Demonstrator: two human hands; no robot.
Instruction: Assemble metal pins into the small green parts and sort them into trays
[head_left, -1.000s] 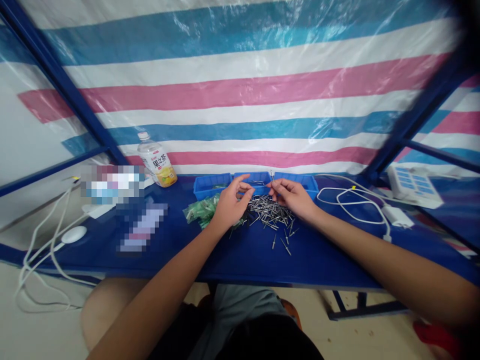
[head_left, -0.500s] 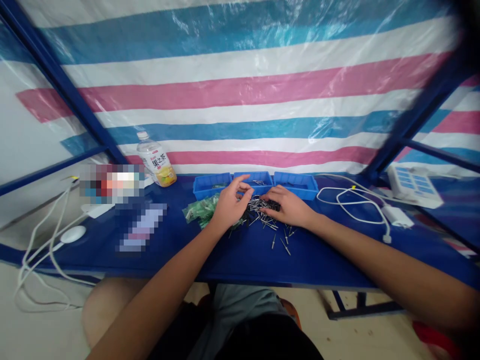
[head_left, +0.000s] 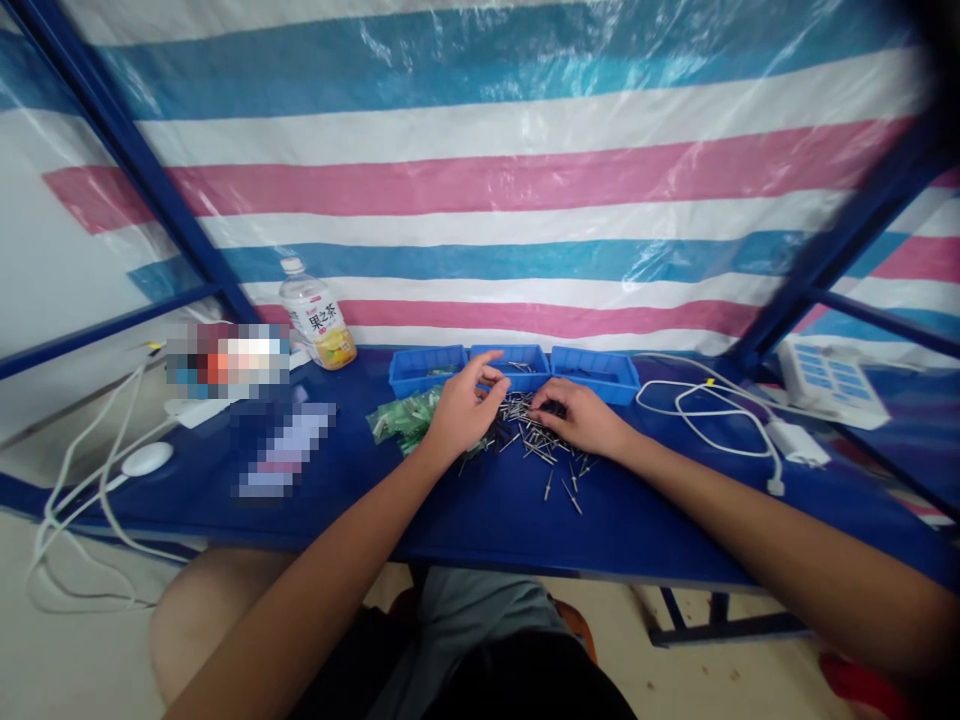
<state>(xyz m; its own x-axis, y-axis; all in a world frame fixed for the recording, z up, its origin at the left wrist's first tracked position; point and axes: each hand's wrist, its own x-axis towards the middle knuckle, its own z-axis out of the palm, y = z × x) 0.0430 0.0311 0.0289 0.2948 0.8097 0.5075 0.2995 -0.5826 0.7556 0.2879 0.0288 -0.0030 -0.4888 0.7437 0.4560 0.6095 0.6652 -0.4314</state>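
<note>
A loose pile of silver blind rivets [head_left: 536,440] lies on the blue table, with dark small pieces mixed in. My right hand [head_left: 581,415] is at the pile's right side, its thumb and fingers closed together low among the rivets. What sits between those fingertips is too small to make out. Over the pile's left side hovers my left hand [head_left: 469,400], fingers bent but apart, with nothing visible in it. Clear bags with green contents [head_left: 405,420] lie left of that hand. Behind the pile stand three blue bins: a left bin [head_left: 427,372], a middle bin [head_left: 536,380] and a right bin [head_left: 596,375].
A drink bottle [head_left: 319,320] stands at the back left, near blurred-out items. White cables [head_left: 720,450] and a power strip [head_left: 832,385] lie to the right. More white cords [head_left: 112,480] hang off the left end. A striped plastic sheet [head_left: 480,190] closes off the back.
My right hand has drawn slightly right, and its fingers have come closer together at the rivets. My left hand keeps nearly the same place and pose. The view has shifted slightly.
</note>
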